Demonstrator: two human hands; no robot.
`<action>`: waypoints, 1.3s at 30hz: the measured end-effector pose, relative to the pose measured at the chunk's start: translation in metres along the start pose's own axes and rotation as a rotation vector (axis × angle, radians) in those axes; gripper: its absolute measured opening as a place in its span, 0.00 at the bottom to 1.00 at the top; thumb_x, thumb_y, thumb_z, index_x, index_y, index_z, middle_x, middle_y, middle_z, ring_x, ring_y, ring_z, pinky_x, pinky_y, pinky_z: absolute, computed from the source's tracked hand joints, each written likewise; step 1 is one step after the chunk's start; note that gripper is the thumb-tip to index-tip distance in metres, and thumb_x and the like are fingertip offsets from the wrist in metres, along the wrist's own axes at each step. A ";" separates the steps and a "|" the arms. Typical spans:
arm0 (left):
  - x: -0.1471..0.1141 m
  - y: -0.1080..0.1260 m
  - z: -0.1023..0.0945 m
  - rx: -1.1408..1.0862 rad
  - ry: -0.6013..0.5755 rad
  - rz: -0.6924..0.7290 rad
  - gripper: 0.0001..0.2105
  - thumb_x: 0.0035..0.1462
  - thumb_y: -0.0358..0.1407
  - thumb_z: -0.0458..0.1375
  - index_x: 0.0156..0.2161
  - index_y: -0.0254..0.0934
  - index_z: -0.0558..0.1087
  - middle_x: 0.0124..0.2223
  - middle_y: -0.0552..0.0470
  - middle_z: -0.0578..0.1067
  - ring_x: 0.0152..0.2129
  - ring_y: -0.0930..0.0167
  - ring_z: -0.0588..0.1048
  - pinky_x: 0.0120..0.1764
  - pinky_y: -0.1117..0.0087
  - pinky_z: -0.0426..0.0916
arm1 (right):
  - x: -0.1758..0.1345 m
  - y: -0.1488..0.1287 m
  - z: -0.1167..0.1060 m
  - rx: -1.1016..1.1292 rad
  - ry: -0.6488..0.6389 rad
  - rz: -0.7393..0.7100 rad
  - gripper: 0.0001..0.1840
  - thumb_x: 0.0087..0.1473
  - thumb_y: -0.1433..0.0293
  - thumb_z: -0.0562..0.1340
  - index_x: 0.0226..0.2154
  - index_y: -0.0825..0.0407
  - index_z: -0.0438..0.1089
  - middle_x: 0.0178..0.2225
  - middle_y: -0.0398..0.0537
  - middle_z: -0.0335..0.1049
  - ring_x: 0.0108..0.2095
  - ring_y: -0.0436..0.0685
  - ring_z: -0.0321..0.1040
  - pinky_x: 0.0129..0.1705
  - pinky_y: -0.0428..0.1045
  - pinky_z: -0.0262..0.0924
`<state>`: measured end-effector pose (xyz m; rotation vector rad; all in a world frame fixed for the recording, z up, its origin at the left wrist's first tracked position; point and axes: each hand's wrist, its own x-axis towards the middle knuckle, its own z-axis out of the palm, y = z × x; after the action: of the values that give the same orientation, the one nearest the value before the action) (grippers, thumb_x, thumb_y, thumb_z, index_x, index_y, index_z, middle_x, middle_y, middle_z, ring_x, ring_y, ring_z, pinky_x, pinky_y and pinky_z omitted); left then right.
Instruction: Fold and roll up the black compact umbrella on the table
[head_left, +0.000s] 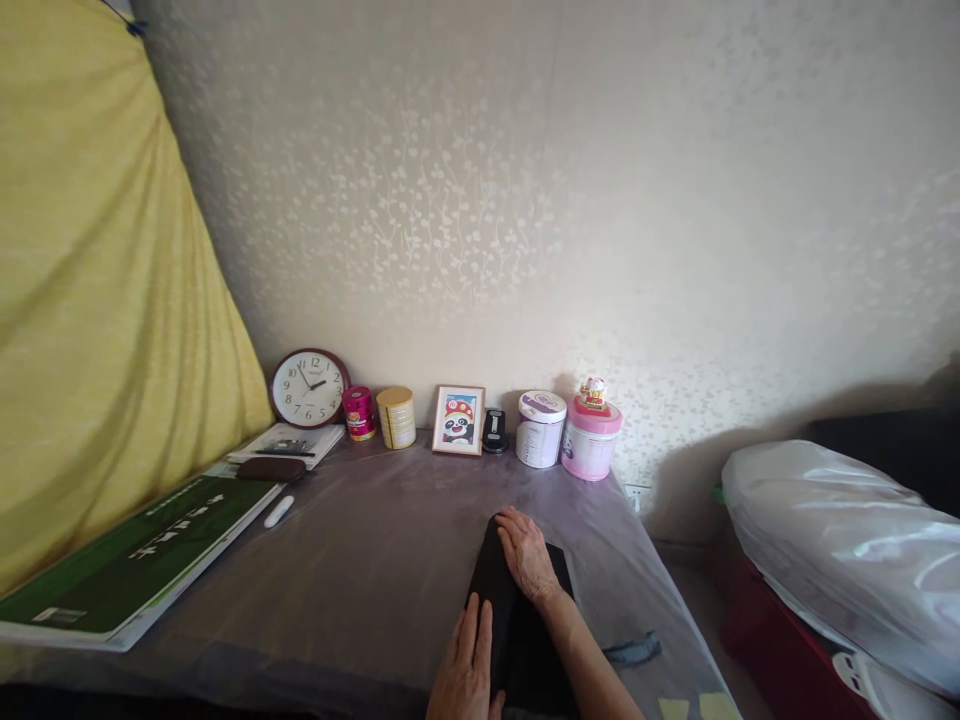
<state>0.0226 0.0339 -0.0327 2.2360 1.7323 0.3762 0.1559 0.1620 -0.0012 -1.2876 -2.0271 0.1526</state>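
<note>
A black folded item, seemingly cloth (487, 560), lies on the table near its front right part. One side of it is folded over lengthwise, and its lower end runs out of view. My right hand (525, 555) rests flat across its far end, fingers stretched out and pointing left. Along the near left edge of the fold lies my left hand (465, 660), with fingers extended and the thumb partly visible at the bottom of the view. Both hands touch the black item.
On the table (360, 580), a green book (142, 550), a white pen-like object (279, 512) and a brown case (271, 469) lie left. A clock (310, 388), cans, a panda picture frame (458, 420) and round tubs (541, 430) line the wall. A plastic-covered bin (840, 540) stands right.
</note>
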 end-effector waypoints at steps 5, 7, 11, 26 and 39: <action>-0.008 0.003 -0.015 -0.055 -0.017 0.011 0.39 0.43 0.26 0.51 0.62 0.30 0.43 0.65 0.43 0.42 0.61 0.62 0.47 0.58 0.64 0.53 | -0.016 0.039 -0.031 -0.057 0.154 0.381 0.19 0.56 0.66 0.47 0.40 0.55 0.69 0.40 0.57 0.72 0.43 0.59 0.68 0.47 0.53 0.59; -0.009 0.001 -0.013 -0.063 -0.006 0.018 0.42 0.41 0.25 0.52 0.62 0.31 0.40 0.65 0.44 0.41 0.61 0.62 0.46 0.58 0.65 0.53 | -0.033 0.048 -0.047 -0.075 0.112 0.508 0.19 0.56 0.64 0.46 0.36 0.52 0.69 0.37 0.54 0.73 0.40 0.59 0.69 0.43 0.52 0.60; -0.009 -0.004 -0.005 -0.113 0.006 0.057 0.46 0.36 0.20 0.51 0.62 0.32 0.38 0.66 0.44 0.38 0.62 0.64 0.44 0.58 0.67 0.53 | -0.060 0.048 -0.062 -0.040 -0.017 0.584 0.20 0.55 0.61 0.46 0.32 0.50 0.69 0.33 0.52 0.74 0.36 0.61 0.71 0.38 0.51 0.59; -0.010 0.000 0.001 -0.146 0.032 0.000 0.49 0.33 0.18 0.50 0.62 0.36 0.35 0.65 0.44 0.36 0.62 0.63 0.43 0.58 0.66 0.53 | -0.048 0.009 -0.044 0.164 0.001 0.466 0.17 0.52 0.58 0.50 0.32 0.50 0.68 0.30 0.51 0.74 0.34 0.61 0.70 0.35 0.51 0.61; -0.009 0.007 -0.012 -0.057 -0.043 -0.051 0.44 0.30 0.21 0.51 0.60 0.29 0.52 0.65 0.40 0.43 0.61 0.61 0.45 0.59 0.65 0.51 | -0.010 -0.028 -0.005 0.207 -0.035 0.471 0.19 0.52 0.60 0.52 0.41 0.55 0.66 0.25 0.48 0.70 0.30 0.59 0.70 0.31 0.49 0.60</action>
<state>0.0221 0.0244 -0.0197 2.1405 1.7309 0.3592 0.1405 0.1388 0.0100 -1.6103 -1.6513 0.5904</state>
